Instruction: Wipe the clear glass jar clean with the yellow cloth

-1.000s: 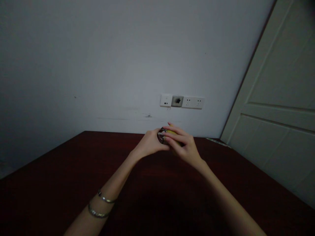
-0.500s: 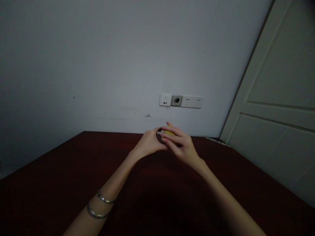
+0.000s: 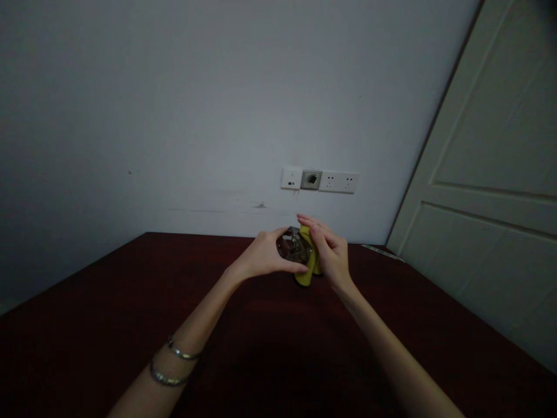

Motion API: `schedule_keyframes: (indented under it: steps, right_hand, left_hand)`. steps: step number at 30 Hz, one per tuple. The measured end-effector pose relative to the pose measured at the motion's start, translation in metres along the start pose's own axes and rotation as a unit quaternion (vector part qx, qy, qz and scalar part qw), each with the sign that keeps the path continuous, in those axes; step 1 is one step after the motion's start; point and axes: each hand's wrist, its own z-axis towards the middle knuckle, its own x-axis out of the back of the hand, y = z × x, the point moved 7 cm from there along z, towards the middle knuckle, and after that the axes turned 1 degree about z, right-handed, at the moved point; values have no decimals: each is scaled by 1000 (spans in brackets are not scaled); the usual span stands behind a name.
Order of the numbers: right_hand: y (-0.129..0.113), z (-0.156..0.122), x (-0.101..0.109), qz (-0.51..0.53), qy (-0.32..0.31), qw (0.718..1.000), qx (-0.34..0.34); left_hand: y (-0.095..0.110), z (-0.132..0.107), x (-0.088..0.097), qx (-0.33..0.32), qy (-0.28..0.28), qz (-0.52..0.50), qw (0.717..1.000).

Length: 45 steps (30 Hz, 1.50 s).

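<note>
My left hand (image 3: 262, 253) is curved round a dark, see-through, faceted glass object (image 3: 292, 248), thumb below and fingers above. The exact kind of this glass piece cannot be made out in the dim light. On its right side, a yellow cloth (image 3: 304, 275) lies against the glass and hangs down below it. My right hand (image 3: 334, 251) grips the cloth from the right, its fingers bent over the upper part. Both hands are close together above the table, and part of the cloth is hidden behind the right fingers.
A dark red table (image 3: 143, 290) spreads under my arms and meets a pale wall (image 3: 209, 116). Sockets and switch plates (image 3: 319, 180) are set in the wall. To the right stands a light panelled door (image 3: 487, 191), with a thin flat strip (image 3: 383, 251) near the table's edge.
The right hand has turned and shifted slightly right, with the cloth now hanging down in view. More of the dark glass object shows between the hands.
</note>
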Motion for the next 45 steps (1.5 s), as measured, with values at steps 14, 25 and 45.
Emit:
schedule_keyframes:
  steps: [14,25,45]
  right_hand:
    - [-12,-11,-16,-182,-201,953,132]
    - [3,-7,-13,-181,-162,966,86]
    - [4,5,1,33,-43,979,-196]
  left_hand:
    - [-22,6,-16,103,-50,-264,958]
    - [-29,3,-28,177,-71,-256,948]
    - [11,-2,5,51,-149,-34,987]
